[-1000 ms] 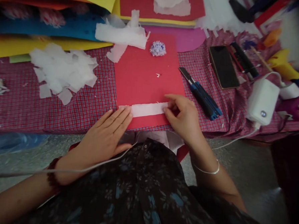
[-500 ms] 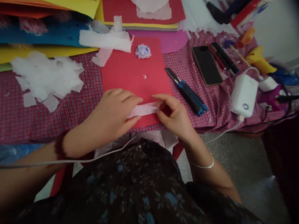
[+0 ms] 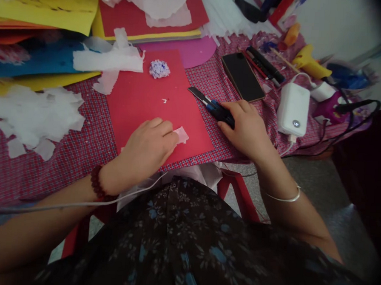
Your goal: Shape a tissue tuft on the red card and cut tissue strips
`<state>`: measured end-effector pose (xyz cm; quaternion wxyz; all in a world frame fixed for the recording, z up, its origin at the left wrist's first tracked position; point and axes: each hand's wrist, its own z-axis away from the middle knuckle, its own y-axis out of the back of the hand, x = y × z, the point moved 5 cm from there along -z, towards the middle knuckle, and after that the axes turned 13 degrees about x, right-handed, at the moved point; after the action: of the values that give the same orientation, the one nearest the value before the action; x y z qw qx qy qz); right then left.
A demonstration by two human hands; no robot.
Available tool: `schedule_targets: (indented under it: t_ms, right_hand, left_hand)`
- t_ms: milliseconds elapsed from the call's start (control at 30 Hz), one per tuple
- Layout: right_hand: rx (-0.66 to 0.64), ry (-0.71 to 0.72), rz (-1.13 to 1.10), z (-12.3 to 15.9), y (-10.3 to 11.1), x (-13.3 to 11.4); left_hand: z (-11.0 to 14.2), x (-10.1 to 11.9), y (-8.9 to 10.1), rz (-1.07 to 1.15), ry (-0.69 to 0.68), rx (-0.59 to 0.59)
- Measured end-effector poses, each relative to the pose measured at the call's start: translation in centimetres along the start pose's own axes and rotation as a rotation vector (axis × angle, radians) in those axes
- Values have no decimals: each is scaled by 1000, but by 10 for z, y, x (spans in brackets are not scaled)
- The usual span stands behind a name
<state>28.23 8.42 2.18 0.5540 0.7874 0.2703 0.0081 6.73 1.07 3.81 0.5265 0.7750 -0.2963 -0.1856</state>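
My left hand [image 3: 148,146] is closed over a strip of thin white paper [image 3: 182,135] on a red sheet [image 3: 141,99]. Only the strip's right end shows past my fingers; the rest is mostly hidden under the hand. To the right of the sheet, my right hand [image 3: 245,126] has its fingers around the handle of a blue and black utility knife [image 3: 220,111]. The knife lies on the cloth with its dark blade pointing away to the left. A crumpled white and blue speckled ball [image 3: 159,69] rests near the sheet's far end.
Torn white paper pieces [image 3: 35,115] lie in a pile at left. More white strips [image 3: 108,61] overlap the sheet's far left corner. A phone [image 3: 243,76], pens [image 3: 265,65] and a white power bank [image 3: 293,109] with a cable lie at right. Stacked coloured sheets [image 3: 50,7] fill the back.
My right hand has left the paper strip and moved right onto the utility knife. My left hand has gone from lying flat to closed over the strip. The view has shifted right.
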Motion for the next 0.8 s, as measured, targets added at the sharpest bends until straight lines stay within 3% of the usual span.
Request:
schedule_targets:
  t_ms: [133,300,467,633,800]
  right_hand:
    - [2,53,-58,2,3,-5]
    - [-110,216,-180,10,12,-11]
    - [-138,275,-122,15,17,-10]
    - [-128,353,-68,13,25,-14]
    - [-176,365,-40,14,24,-15]
  left_hand:
    - [7,9,0,-73,-15,17]
    - [11,9,1,22,99,35]
    - [6,7,2,68,184,-1]
    - [0,-2,6,135,302,-25]
    - [-7,-16,2,215,367,-131]
